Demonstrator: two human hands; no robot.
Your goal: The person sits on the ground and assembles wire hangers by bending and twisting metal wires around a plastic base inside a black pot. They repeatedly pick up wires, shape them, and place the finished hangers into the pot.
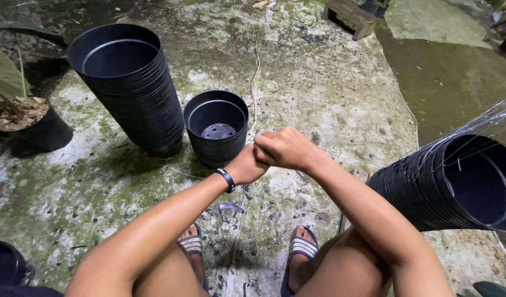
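Bare knees and two striped sandals, the left sandal and the right sandal, fill the bottom of the head view, planted on a mossy, stained concrete floor. Above them both forearms meet at centre: the right hand is closed into a fist and pressed against the left hand, which is also curled shut. Whether anything small is pinched between them cannot be told. A black wristband circles the left wrist.

Just beyond the hands, at 12 o'clock from them, stands a short stack of black plastic pots, upright, its perforated base visible inside. Touching or just beside it at 10 o'clock leans a tall stack of pots, tilted towards the camera. At 3 o'clock a third pot stack lies on its side in clear wrapping. A potted plant sits at 9 o'clock, a wooden stool far off at 1 o'clock.
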